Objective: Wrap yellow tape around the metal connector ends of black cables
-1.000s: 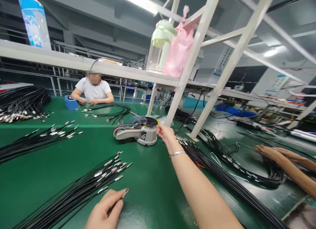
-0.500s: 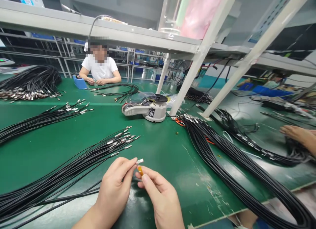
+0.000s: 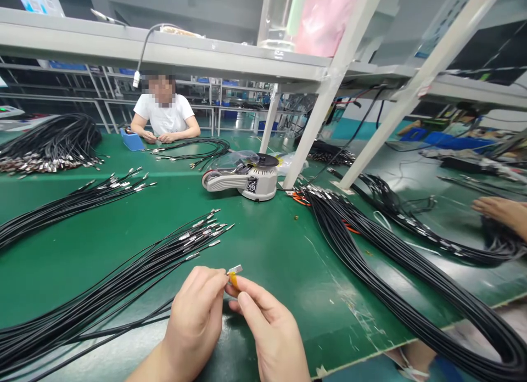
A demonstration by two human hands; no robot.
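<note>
Head view: my left hand (image 3: 192, 310) pinches small silver metal connector (image 3: 236, 269) at its base, probably steadying it; my right hand (image 3: 272, 327) grips amber tape strip (image 3: 233, 280) against it. All above green desk (image 3: 263, 234), toward near edge. Silver-tipped black cable bundle (image 3: 132, 277) lies left, seemingly for easy reach.

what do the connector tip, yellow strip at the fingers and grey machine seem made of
Connector tip: likely metal, smooth and silvery, with a bright reflective face.
Yellow strip: perhaps thin plastic film, judging by its flat amber look; too small to be sure of its finish.
Grey machine: probably moulded plastic, satin, from its even pale colour and rounded body.
</note>
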